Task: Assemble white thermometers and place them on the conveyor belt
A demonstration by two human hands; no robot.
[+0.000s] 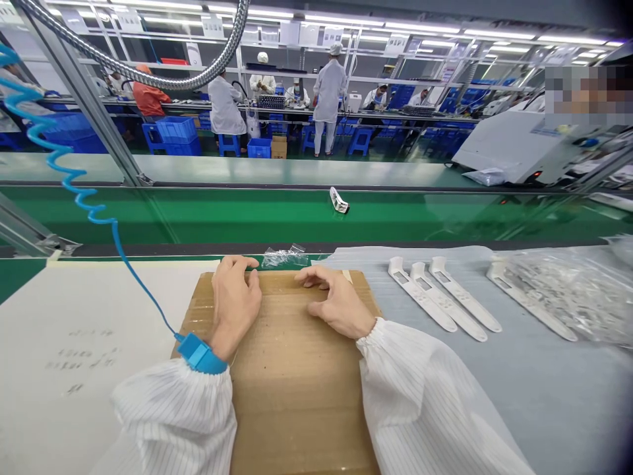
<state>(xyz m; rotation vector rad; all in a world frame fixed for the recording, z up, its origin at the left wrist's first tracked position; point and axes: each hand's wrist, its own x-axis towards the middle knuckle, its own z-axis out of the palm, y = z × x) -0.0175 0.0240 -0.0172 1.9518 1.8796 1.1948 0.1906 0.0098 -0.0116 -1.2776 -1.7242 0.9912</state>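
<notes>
Brown cardboard [297,389] lies flat beneath both your hands; it looks light and stiff, so take it by its edge. Your left hand [235,305] and right hand [337,302] rest on it, fingers loosely curled, grasping nothing.

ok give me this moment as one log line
left hand: on cardboard sheet, wearing blue wrist strap | right hand: on cardboard sheet | nearby: white plastic strips, clear plastic bag
</notes>
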